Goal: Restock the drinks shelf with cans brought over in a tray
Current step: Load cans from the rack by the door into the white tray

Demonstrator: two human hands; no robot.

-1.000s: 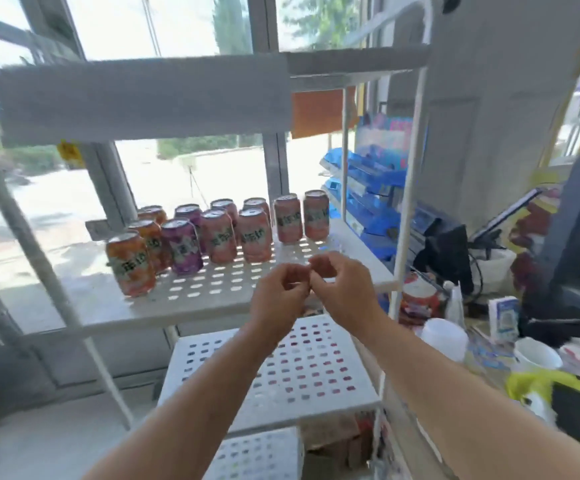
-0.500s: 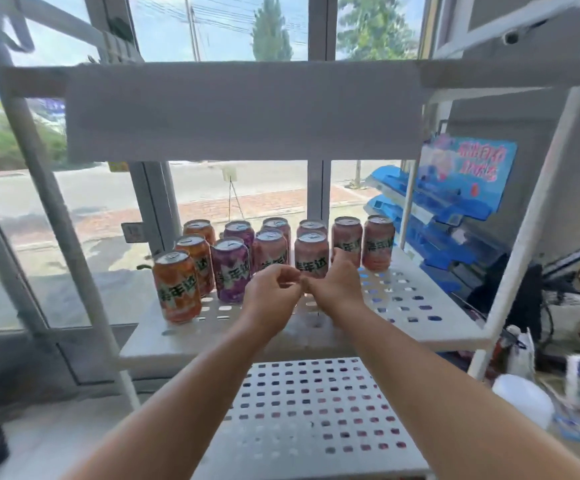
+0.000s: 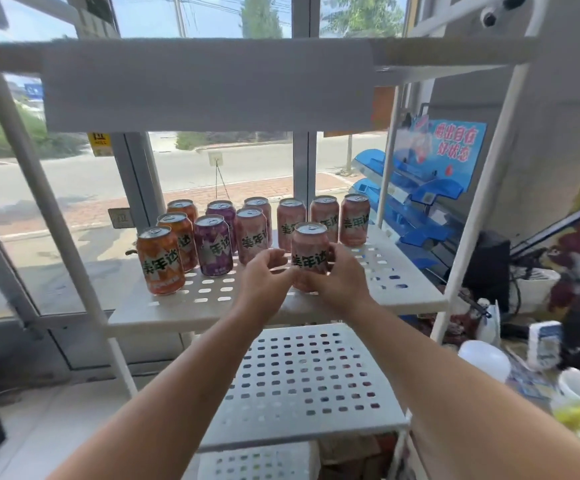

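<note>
Head cam: left hand and right hand curl fingers round pink can, upright, base hidden, just near of other cans; perforated shelf bare to right, near edge close.

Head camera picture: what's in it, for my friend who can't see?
The person's left hand and right hand hold a pink aluminium drink can at the front of a white perforated metal shelf. Behind it stand rows of orange, purple and pink cans.
</note>
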